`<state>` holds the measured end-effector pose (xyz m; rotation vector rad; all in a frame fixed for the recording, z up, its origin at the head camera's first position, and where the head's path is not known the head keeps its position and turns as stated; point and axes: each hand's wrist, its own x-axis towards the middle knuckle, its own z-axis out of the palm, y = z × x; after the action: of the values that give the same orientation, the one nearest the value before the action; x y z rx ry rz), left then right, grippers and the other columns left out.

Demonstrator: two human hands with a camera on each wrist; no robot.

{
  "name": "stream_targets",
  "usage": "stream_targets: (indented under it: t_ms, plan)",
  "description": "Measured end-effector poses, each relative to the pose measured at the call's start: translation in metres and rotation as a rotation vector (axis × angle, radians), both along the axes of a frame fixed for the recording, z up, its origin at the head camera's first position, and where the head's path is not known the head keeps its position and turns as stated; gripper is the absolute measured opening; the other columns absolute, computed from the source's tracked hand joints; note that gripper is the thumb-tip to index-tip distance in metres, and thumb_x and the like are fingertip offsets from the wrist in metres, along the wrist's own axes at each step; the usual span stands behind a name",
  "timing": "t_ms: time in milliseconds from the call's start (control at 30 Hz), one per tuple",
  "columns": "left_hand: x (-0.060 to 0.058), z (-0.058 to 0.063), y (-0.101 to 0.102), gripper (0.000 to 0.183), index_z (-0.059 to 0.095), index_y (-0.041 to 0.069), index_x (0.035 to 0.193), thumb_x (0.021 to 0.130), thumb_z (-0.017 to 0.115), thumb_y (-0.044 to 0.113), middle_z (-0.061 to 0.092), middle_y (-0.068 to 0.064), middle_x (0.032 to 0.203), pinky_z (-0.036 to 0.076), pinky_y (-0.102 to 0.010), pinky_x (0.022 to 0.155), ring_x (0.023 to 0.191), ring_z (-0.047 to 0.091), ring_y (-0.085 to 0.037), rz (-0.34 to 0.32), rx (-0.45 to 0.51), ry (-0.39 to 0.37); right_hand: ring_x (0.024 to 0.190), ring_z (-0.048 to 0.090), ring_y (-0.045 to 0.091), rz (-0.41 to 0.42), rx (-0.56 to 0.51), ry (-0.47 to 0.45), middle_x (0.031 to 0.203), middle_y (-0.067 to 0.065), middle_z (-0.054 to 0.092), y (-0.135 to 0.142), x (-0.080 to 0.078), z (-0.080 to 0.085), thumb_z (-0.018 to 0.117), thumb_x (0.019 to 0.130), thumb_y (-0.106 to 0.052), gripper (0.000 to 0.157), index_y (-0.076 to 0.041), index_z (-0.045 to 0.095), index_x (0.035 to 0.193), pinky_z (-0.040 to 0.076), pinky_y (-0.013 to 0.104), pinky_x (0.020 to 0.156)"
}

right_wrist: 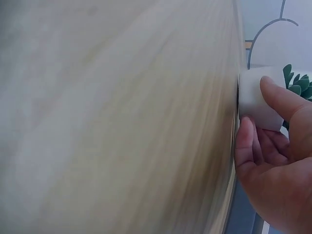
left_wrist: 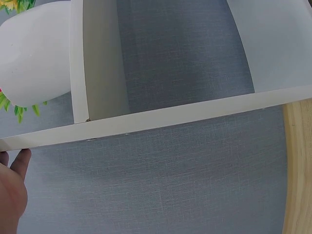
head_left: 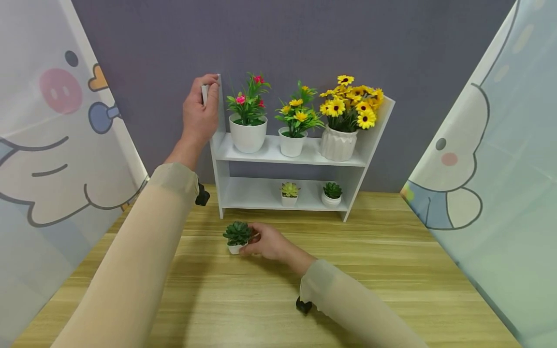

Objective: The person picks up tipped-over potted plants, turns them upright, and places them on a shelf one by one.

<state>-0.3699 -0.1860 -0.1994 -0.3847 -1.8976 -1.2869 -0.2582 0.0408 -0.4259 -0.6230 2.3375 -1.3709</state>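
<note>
My left hand [head_left: 201, 108] is at the upper end of the left side panel of a white two-tier shelf [head_left: 289, 210], gripping it between thumb and fingers. Fingertips [left_wrist: 22, 161] press the panel's outer face in the left wrist view. On the wooden table before the shelf, my right hand [head_left: 267, 241] pinches the white pot of a dark green succulent [head_left: 237, 234]. The right wrist view shows the thumb on one side of this square-looking pot [right_wrist: 258, 100] and the fingers on the other, low at the tabletop.
Three potted flowers stand on the upper tier: a pink one [head_left: 248, 133], a small yellow one [head_left: 292, 144] and a sunflower-like bunch [head_left: 339, 145]. Below are a pale green succulent [head_left: 289, 193] and a dark one [head_left: 332, 195]. A grey wall [head_left: 435, 72] rises behind.
</note>
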Motion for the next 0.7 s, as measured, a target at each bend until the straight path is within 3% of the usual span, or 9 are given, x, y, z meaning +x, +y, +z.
stream_targets:
  t_ms: [233,400,533,700]
  plan:
    - [0.000,0.000,0.000,0.038,0.060,0.008,0.140,0.118,0.049,0.037,0.060,0.003,0.161,0.042,-0.028,0.122,0.151,0.054,-0.012,0.006,-0.007,-0.005,0.091,0.065,0.015,-0.030,-0.012,0.045,0.140,0.015,0.065,0.003,-0.006,0.008,0.085,0.098,-0.022,0.058,-0.007,0.063,0.150,0.054,0.027,0.068]
    - [-0.001,0.000,0.000,0.037,0.060,0.008,0.139,0.118,0.049,0.036,0.061,0.002,0.160,0.042,-0.027,0.121,0.151,0.054,-0.012,0.014,-0.008,0.000,0.084,0.065,0.016,-0.076,-0.082,0.053,0.146,0.016,0.065,0.003,-0.014,0.012,0.080,0.103,-0.022,0.065,-0.003,0.054,0.159,0.056,0.031,0.069]
    - [0.000,0.000,0.000,0.037,0.060,0.008,0.139,0.118,0.049,0.037,0.061,0.003,0.160,0.043,-0.027,0.120,0.150,0.055,-0.012,0.017,-0.012,-0.002,0.088,0.069,0.018,-0.112,-0.103,0.116,0.136,0.019,0.071,0.000,-0.022,0.015,0.078,0.104,-0.022,0.052,-0.001,0.061,0.149,0.060,0.034,0.074]
    - [0.000,0.000,0.000,0.037,0.060,0.009,0.139,0.118,0.049,0.037,0.060,0.004,0.160,0.044,-0.028,0.118,0.148,0.056,-0.012,0.020,-0.013,-0.007,0.098,0.076,0.031,-0.158,-0.132,0.138,0.135,0.020,0.070,-0.003,-0.032,0.020,0.076,0.106,-0.023,0.045,-0.001,0.063,0.143,0.060,0.037,0.078]
